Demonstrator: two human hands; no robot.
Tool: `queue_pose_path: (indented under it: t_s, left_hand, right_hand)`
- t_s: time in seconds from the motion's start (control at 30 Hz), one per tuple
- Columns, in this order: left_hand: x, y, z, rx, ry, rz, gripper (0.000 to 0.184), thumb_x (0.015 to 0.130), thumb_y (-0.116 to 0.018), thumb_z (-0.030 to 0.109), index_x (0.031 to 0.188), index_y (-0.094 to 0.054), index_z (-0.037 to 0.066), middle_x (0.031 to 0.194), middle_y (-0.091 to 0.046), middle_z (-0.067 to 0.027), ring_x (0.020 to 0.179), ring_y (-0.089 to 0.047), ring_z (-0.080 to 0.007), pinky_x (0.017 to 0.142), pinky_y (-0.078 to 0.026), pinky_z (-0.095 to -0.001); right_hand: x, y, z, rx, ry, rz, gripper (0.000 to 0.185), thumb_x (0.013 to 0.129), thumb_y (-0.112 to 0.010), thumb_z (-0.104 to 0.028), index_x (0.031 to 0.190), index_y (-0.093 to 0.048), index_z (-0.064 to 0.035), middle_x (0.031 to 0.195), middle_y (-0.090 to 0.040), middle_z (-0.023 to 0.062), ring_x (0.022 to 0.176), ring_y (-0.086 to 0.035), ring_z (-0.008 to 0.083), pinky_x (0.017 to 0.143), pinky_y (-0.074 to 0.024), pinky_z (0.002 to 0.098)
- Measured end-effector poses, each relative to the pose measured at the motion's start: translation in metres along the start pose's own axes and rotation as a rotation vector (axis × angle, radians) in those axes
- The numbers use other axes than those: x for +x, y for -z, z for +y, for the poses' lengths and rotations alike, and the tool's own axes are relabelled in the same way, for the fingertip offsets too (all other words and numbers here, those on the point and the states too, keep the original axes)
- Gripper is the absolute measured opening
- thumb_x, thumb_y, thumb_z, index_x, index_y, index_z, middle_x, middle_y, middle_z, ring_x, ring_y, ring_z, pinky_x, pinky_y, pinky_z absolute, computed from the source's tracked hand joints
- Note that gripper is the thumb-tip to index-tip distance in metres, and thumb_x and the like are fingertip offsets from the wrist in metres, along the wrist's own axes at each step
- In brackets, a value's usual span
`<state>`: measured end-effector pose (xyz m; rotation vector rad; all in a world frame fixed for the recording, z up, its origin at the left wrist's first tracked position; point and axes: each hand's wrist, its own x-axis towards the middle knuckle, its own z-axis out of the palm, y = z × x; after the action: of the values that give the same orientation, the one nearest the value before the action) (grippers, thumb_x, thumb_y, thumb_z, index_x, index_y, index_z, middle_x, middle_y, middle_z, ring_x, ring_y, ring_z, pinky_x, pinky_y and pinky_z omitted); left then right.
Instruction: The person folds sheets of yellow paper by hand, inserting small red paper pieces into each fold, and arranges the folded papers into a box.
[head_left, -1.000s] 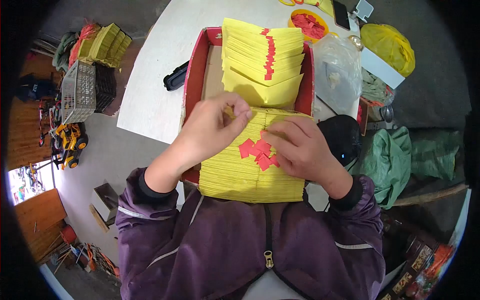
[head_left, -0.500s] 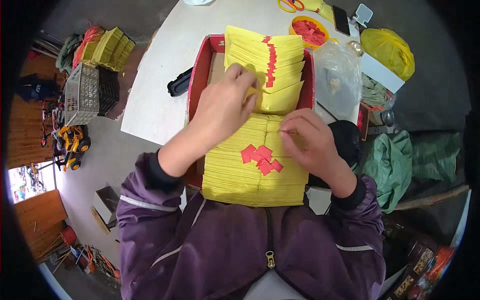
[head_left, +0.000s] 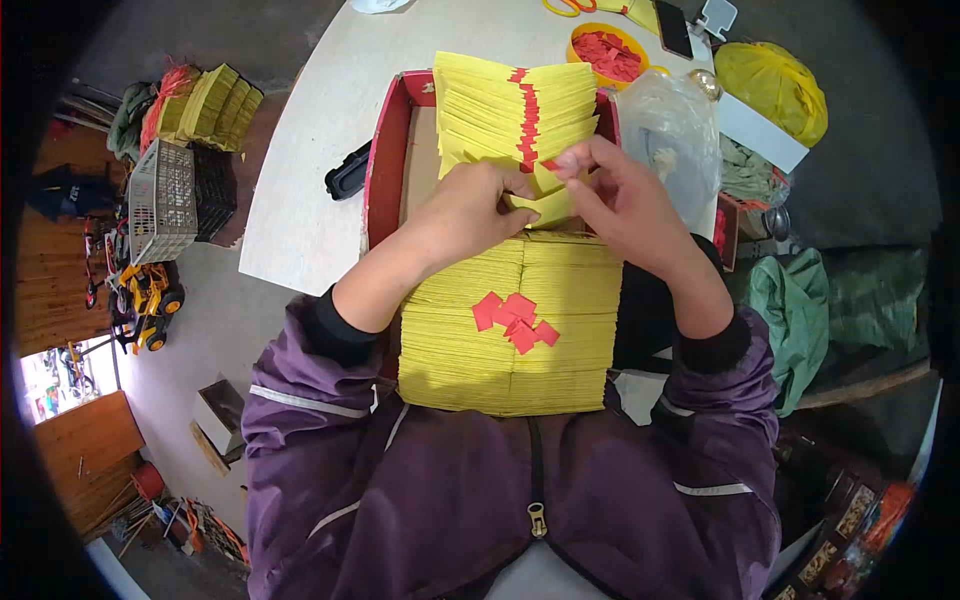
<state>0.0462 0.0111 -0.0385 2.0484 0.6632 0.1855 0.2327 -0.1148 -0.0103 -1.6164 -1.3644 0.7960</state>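
My left hand [head_left: 470, 212] is closed in a pinch on the edge of a yellow paper sheet [head_left: 551, 207] at the front of the upper bundle. My right hand [head_left: 628, 195] pinches a small red paper square [head_left: 549, 165] just above that sheet. Behind them fans the upper bundle of yellow paper [head_left: 470, 105], with a line of red squares [head_left: 529, 115] down its middle. Closer to my body lies a thick stack of folded yellow paper [head_left: 440, 340]. Several loose red paper pieces [head_left: 519, 309] rest on top of it.
A red-walled box [head_left: 384, 150] holds the upper bundle on the white table [head_left: 300, 190]. Around it are a black case [head_left: 347, 174], a yellow bowl of red pieces [head_left: 607, 58], a clear plastic bag [head_left: 672, 140], orange-handled scissors [head_left: 562, 8] and a phone [head_left: 674, 28].
My right hand has moved up and away from me to the upper bundle, a red square now showing at its fingertips. My left hand has come down slightly onto the yellow sheet.
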Motion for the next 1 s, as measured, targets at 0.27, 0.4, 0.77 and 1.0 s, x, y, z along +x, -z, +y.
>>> queue_pose_path:
  t_s: [0.27,0.4,0.77,1.0]
  left_hand:
    - [-0.004,0.006,0.004,-0.005,0.044,0.040,0.022,0.086,-0.077,0.005,0.107,-0.078,-0.002,0.081,-0.075,-0.0130,0.063,-0.066,-0.0217,0.062,-0.052,-0.0312]
    - [-0.004,0.002,0.001,-0.008,-0.003,0.064,0.022,0.086,-0.077,0.005,0.106,-0.078,-0.003,0.081,-0.074,-0.0137,0.064,-0.067,-0.0212,0.061,-0.052,-0.0306]
    - [-0.015,-0.001,0.014,-0.028,-0.070,0.058,0.015,0.089,-0.077,0.002,0.100,-0.076,-0.007,0.085,-0.074,-0.0108,0.067,-0.062,-0.0160,0.061,-0.051,-0.0266]
    - [-0.015,0.007,0.018,0.055,0.029,-0.020,0.014,0.089,-0.073,0.002,0.102,-0.074,-0.005,0.085,-0.071,-0.0087,0.065,-0.060,-0.0148,0.059,-0.048,-0.0263]
  right_hand:
    - [0.003,-0.011,0.005,-0.156,-0.011,-0.061,0.024,0.093,-0.064,-0.003,0.116,-0.061,-0.0060,0.095,-0.068,0.0038,0.069,-0.058,0.0161,0.064,-0.0480,0.0296]
    - [0.000,-0.010,0.004,-0.117,0.004,-0.012,0.019,0.093,-0.062,-0.005,0.112,-0.062,-0.0054,0.089,-0.069,0.0045,0.068,-0.058,0.0176,0.063,-0.0479,0.0310]
    - [0.010,-0.005,-0.008,-0.196,-0.056,-0.212,0.022,0.092,-0.049,-0.005,0.108,-0.064,-0.0053,0.066,-0.056,0.0008,0.058,-0.047,0.0129,0.057,-0.0387,0.0269]
    - [0.004,-0.015,-0.009,-0.211,0.031,-0.038,0.020,0.087,-0.059,-0.003,0.106,-0.057,-0.0086,0.083,-0.065,0.0046,0.066,-0.059,0.0248,0.063,-0.0461,0.0363]
